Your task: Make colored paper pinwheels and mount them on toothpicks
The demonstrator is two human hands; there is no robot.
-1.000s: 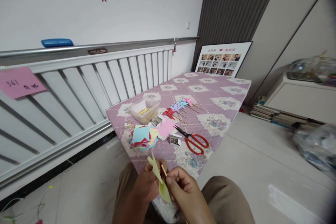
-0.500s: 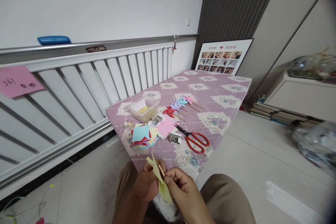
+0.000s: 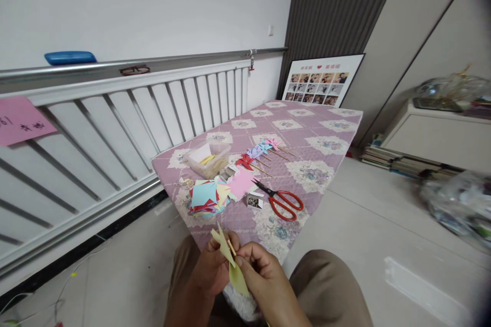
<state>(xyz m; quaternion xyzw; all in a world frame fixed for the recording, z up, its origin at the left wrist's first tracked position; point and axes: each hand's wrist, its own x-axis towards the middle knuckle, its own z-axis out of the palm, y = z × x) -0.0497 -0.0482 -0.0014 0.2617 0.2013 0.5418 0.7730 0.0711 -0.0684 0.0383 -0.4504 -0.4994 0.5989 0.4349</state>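
Note:
Between my hands is a yellow paper pinwheel (image 3: 237, 277), held just off the near edge of the table. My left hand (image 3: 215, 265) pinches its folded blades from the left. My right hand (image 3: 261, 268) has closed fingers at a short wooden stick (image 3: 231, 248) that lies against the pinwheel's centre; most of the stick is hidden. Past my hands lie red-handled scissors (image 3: 279, 199), a small box of metal pins (image 3: 254, 201) and a stack of coloured paper squares (image 3: 205, 195). Several finished pinwheels on sticks, among them a red pinwheel (image 3: 245, 162), lie in a row behind.
A clear plastic box (image 3: 210, 158) with wooden sticks stands on the flowered tablecloth (image 3: 303, 125). Beside the table runs a white radiator (image 3: 169, 107) with a pipe above. A photo board (image 3: 324, 79) leans at the far end. Books (image 3: 395, 163) are stacked at right.
The view has shifted slightly. Both hands keep their hold on the yellow pinwheel and the stick; the fingers have barely moved.

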